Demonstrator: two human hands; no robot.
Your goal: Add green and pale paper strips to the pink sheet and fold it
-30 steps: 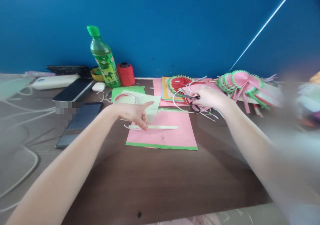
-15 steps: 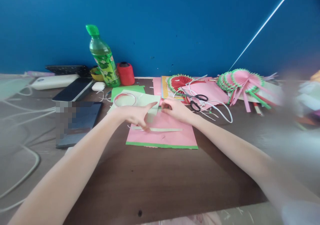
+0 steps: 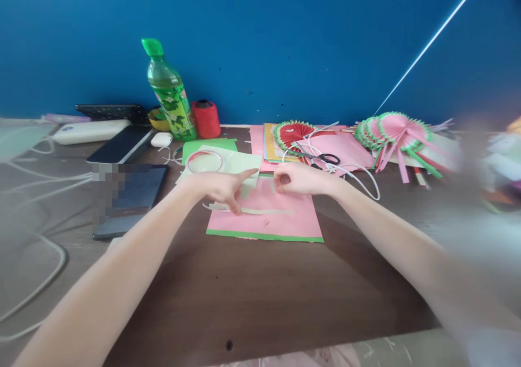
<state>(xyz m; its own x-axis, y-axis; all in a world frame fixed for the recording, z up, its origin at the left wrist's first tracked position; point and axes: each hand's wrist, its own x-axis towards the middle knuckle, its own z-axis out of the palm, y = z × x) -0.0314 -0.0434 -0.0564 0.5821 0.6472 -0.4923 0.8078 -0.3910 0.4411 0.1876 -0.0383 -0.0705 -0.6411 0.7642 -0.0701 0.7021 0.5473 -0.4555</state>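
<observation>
A pink sheet of paper (image 3: 280,227) with green edging lies on the table in front of me. Across it runs a narrow pale strip (image 3: 271,212). My left hand (image 3: 223,189) rests over the sheet's left part, thumb and forefinger spread apart, the thumb touching the strip's left portion. Over the upper right of the sheet, my right hand (image 3: 301,178) has its fingers curled together in a pinch; anything between them is too small to make out. Behind my left hand, a roll of tape (image 3: 204,162) lies on pale green paper (image 3: 244,163).
Black-handled scissors (image 3: 329,159) and a white cable (image 3: 368,185) lie just beyond my right hand. Pleated paper fans (image 3: 401,131) stand farther right. A green bottle (image 3: 170,98) and red thread spool (image 3: 207,120) stand by the blue wall. Phones (image 3: 120,144) and cables sit left.
My right hand has moved right and slightly toward me over the pink sheet, away from my left forefinger. My left hand stays nearly in place.
</observation>
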